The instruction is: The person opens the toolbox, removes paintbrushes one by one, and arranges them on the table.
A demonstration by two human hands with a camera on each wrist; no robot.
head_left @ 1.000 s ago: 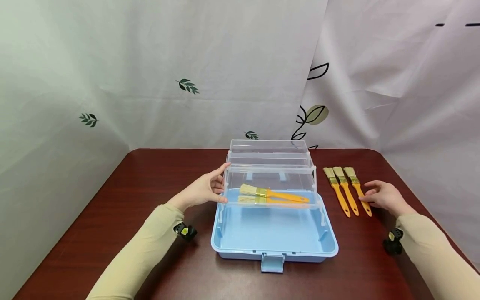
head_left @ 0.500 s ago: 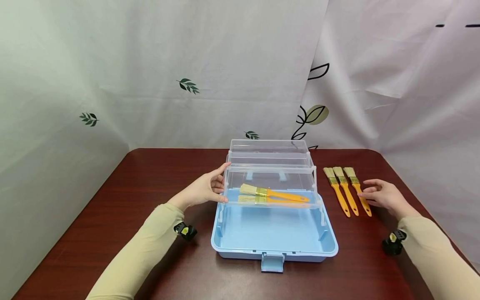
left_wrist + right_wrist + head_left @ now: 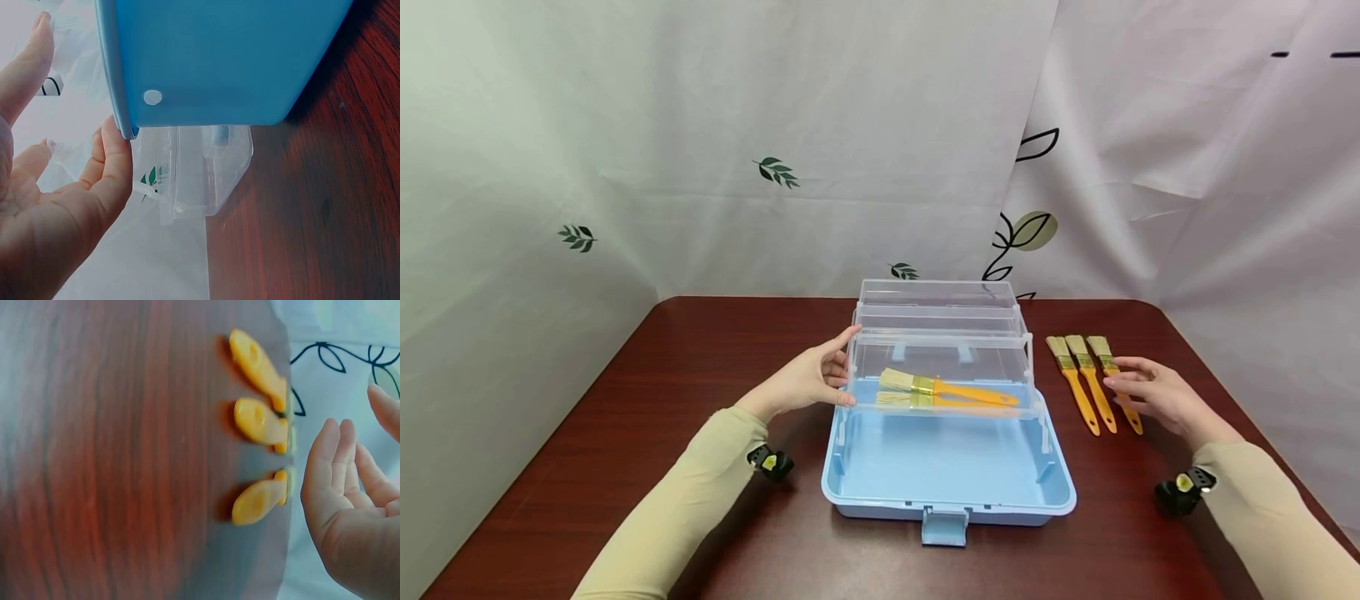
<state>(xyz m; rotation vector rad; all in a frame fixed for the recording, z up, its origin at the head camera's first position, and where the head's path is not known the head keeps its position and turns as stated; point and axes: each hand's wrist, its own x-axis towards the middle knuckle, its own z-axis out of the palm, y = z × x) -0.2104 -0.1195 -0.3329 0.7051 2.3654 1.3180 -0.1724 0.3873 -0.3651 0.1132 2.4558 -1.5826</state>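
Observation:
A light-blue box (image 3: 947, 467) stands with its clear lid (image 3: 936, 292) raised and a clear tray (image 3: 872, 350) lifted over its base. Two paintbrushes (image 3: 951, 389) with orange handles lie in the front of the tray. My left hand (image 3: 805, 379) touches the tray's left end, thumb and forefinger spread apart; in the left wrist view, other fingertips meet the blue rim (image 3: 115, 81). Three more paintbrushes (image 3: 1084, 387) lie side by side on the table. Over the rightmost brush hovers my right hand (image 3: 1161, 398), fingers loosely bent, holding nothing; it partly hides that handle.
The dark red-brown table (image 3: 722, 333) carries the box and the brushes. A pale blue latch (image 3: 945, 527) hangs from the box's front edge. White cloth (image 3: 850, 167) with leaf prints hangs behind the table.
My right hand has shifted slightly left across the rightmost brush, toward the middle one. The left hand, the box and all the brushes have stayed in place.

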